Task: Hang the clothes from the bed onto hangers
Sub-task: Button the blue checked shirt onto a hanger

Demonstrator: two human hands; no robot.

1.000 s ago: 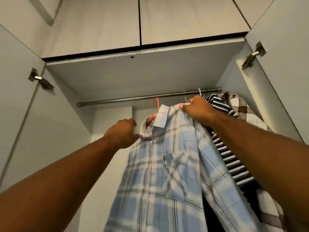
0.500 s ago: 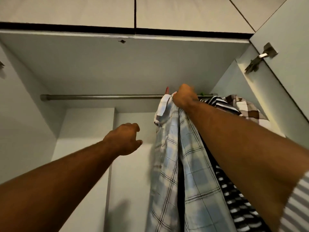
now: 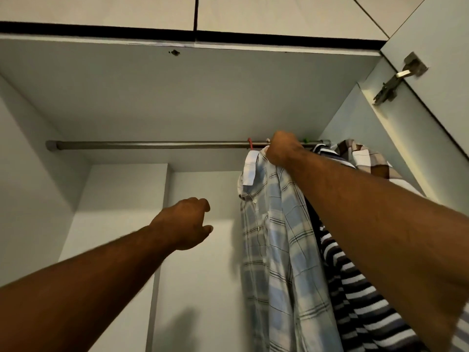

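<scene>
Gripping the top of the blue plaid shirt [image 3: 274, 237], the right hand [image 3: 281, 151] is sitting up at the rail [image 3: 152, 145], a red hanger hook [image 3: 250, 143] showing just left of it. The left hand [image 3: 185, 222] is hovering lower, well left of the shirt, fingers loosely curled, holding nothing.

Plaid shirt [image 3: 274, 237] (pale blue) hangs from rod [image 3: 152, 145].

Three garments [image 3: 274, 250] [image 3: 360, 295] [image 3: 365, 158], one rail [image 3: 152, 145], two hands [image 3: 185, 222] [image 3: 281, 151]
</scene>
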